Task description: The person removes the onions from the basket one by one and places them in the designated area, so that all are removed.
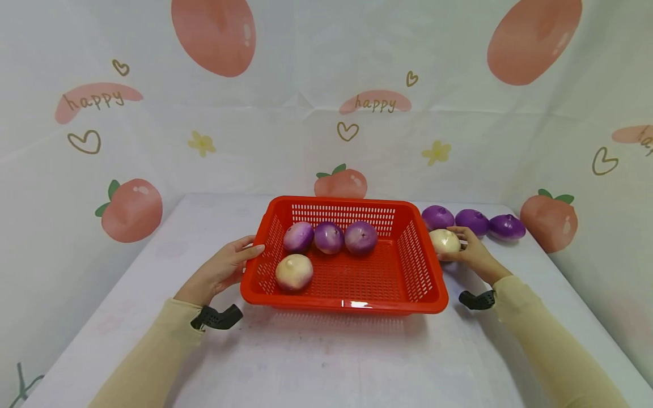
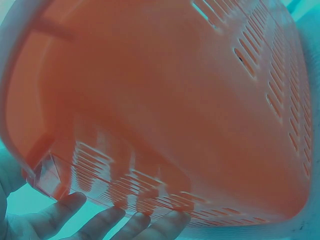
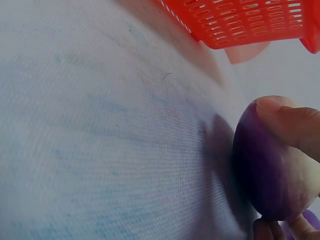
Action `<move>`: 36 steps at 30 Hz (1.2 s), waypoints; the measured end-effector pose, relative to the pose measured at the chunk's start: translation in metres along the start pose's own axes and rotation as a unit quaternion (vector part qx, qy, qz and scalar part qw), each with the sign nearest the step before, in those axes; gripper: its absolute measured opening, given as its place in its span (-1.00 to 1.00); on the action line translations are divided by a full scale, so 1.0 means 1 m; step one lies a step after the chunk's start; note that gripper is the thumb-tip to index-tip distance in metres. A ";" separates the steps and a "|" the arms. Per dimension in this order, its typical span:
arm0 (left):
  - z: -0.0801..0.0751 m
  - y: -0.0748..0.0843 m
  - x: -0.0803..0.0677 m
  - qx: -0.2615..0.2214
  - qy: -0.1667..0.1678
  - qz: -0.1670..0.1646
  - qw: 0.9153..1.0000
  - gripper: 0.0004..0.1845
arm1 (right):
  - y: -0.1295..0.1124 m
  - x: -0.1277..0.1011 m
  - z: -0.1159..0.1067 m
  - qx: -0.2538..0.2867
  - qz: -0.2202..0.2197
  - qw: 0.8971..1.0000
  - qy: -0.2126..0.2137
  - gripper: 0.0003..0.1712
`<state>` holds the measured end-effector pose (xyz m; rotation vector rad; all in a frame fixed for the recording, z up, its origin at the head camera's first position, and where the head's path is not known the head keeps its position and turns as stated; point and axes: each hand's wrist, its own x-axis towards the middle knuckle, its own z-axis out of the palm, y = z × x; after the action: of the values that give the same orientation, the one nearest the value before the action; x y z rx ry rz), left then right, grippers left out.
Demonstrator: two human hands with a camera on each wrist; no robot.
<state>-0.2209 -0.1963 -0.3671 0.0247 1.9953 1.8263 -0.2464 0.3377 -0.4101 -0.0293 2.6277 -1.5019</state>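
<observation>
My left hand [image 1: 223, 267] holds a red plastic basket [image 1: 352, 304] by its left side, thumb over the rim and the other fingers [image 2: 165, 225] against the slotted outer wall. Inside the basket sit three mostly purple turnips [image 1: 329, 237] in a row and one cream turnip [image 1: 294, 272] in front of them. Just outside the basket's right side, my right hand [image 1: 471, 254] grips a turnip [image 1: 444, 241] with a cream end up and a purple underside [image 3: 265, 165]. The thumb [image 3: 285, 120] presses on one side of it, and fingers curl round the other.
Three purple turnips [image 1: 471, 222] lie in a row behind my right hand, toward the table's back right. The table carries a pale cloth [image 1: 326, 362]. Behind it hangs a white printed sheet [image 1: 296, 130].
</observation>
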 end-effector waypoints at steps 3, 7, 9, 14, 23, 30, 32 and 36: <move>0.000 0.000 0.000 -0.001 0.001 -0.001 1.000 -0.30 | 0.000 0.000 0.000 0.002 0.003 1.000 -0.004 0.03; 0.001 0.000 0.001 0.001 0.000 -0.001 1.000 -0.30 | 0.001 0.001 0.000 0.000 0.006 1.000 -0.007 0.04; 0.001 0.000 0.001 0.002 0.000 -0.001 1.000 -0.31 | 0.002 0.001 -0.001 -0.001 0.004 1.000 -0.007 0.03; 0.001 0.000 0.000 0.003 -0.001 0.001 1.000 -0.31 | 0.004 0.002 -0.001 0.001 0.003 1.000 -0.011 0.04; 0.001 0.001 -0.002 0.005 -0.004 0.004 1.000 -0.27 | 0.003 0.002 -0.003 -0.001 0.011 1.000 -0.015 0.09; 0.000 -0.001 0.001 -0.001 0.004 -0.001 1.000 -0.30 | 0.003 0.003 -0.004 0.011 0.014 1.000 -0.022 0.11; -0.001 -0.001 0.001 0.000 0.004 -0.001 1.000 -0.29 | 0.003 0.002 -0.005 0.012 0.013 1.000 -0.022 0.12; -0.001 -0.001 0.001 0.001 0.005 -0.001 1.000 -0.28 | 0.002 0.001 -0.008 0.017 0.008 1.000 -0.022 0.09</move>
<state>-0.2217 -0.1973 -0.3687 0.0161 2.0035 1.8263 -0.2486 0.3455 -0.4080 -0.0385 2.5628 -1.5223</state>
